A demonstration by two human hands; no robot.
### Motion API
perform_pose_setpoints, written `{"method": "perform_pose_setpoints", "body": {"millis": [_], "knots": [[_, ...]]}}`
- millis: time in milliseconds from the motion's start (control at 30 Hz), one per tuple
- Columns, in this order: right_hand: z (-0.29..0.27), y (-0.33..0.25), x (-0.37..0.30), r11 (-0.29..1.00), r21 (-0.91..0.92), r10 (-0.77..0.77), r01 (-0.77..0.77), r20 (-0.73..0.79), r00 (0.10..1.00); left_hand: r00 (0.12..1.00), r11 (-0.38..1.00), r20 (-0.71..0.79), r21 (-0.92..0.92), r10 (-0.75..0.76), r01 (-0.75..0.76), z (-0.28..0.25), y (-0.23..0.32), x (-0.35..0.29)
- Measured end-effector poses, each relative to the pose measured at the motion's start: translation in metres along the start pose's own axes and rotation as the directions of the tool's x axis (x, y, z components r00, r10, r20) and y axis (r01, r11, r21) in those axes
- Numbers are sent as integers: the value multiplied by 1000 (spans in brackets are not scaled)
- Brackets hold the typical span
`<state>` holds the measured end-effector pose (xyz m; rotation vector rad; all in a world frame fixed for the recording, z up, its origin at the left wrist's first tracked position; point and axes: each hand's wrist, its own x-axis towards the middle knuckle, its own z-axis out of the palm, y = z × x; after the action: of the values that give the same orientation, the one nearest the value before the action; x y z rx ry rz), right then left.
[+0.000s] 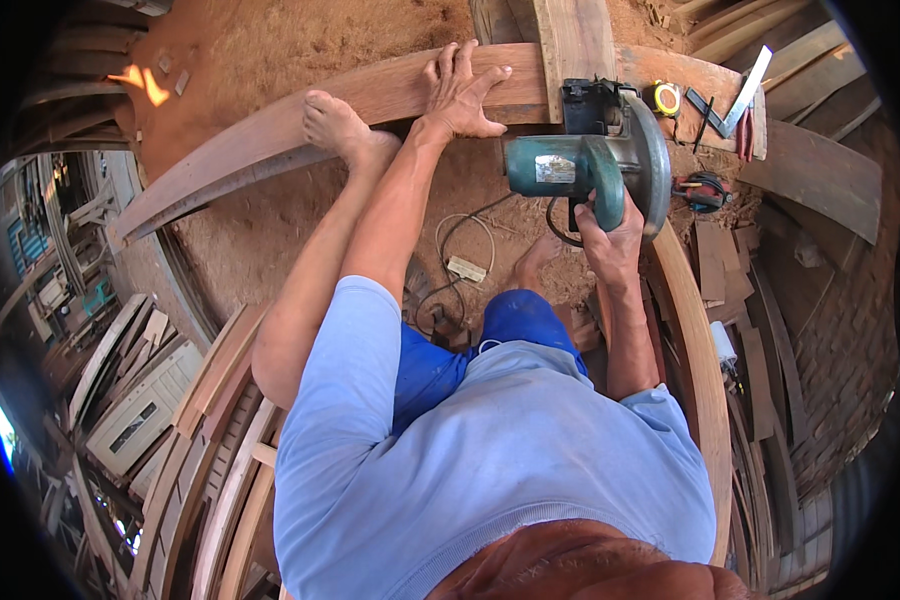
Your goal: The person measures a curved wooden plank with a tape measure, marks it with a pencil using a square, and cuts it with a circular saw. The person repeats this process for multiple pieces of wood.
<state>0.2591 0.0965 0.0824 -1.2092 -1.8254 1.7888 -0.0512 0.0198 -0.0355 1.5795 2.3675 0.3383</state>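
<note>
My right hand (610, 235) is wrapped round the rear handle of a teal circular saw (560, 165). The saw's grey blade guard (650, 165) faces right, and its front rests by a wooden board (577, 40) that crosses a long reddish plank (370, 105). My left hand (460, 95) lies on that plank with its fingers spread, left of the saw. My bare left foot (340, 125) is planted on the same plank. The blade itself is hidden from this view.
A yellow tape measure (662, 97), a try square (735, 105) and red-handled pliers (745, 135) lie on the plank's right part. A red and black tool (702, 192) sits below them. A power cord with a socket block (466, 268) runs across the sawdust. Stacked boards (220, 400) stand at left.
</note>
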Motion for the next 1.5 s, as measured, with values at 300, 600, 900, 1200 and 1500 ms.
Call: {"method": "perform_pose_setpoints", "body": {"millis": [300, 600, 900, 1200, 1500], "knots": [[2, -4, 10, 1000, -5, 12, -12, 25, 1000, 1000, 1000, -8, 24, 6, -6, 2, -1, -1], [1, -2, 18, 999, 38, 37, -39, 53, 998, 999, 998, 44, 55, -23, 20, 7, -2, 0], [1, -4, 23, 999, 41, 18, -20, 64, 998, 997, 997, 73, 68, -38, 33, 2, 2, 1], [2, -10, 27, 999, 43, 18, -21, 68, 997, 997, 997, 63, 68, -42, 38, 3, 3, -1], [2, -9, 34, 998, 42, 33, -37, 90, 995, 996, 997, 76, 63, -49, 44, 4, 1, 1]]}}
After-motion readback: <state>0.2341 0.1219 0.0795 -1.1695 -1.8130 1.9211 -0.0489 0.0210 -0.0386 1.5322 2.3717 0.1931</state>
